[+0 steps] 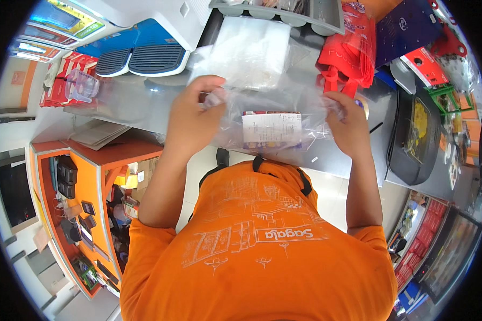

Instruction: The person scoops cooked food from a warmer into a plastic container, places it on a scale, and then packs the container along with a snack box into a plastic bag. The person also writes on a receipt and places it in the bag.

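Between my two hands a clear plastic bag (233, 132) is stretched over the front of the steel counter. My left hand (197, 116) grips its left end, with bunched film between the fingers. The bag's right end is pinched in my right hand (347, 120). A white paper slip (272, 129) bearing print lies at the middle of the bag, over a dark, colourful printed item (291, 145); whether the slip is inside the film I cannot tell. Just beyond the bag rests a stack of clear plastic bags (251, 52).
Red fabric bags (347, 56) lie beyond my right hand, beside a grey compartment tray (321, 18). A drink dispenser with drip trays (156, 60) and a clear measuring jug (82, 86) stand at left. At right are a black case (413, 140) and a black stick (376, 127).
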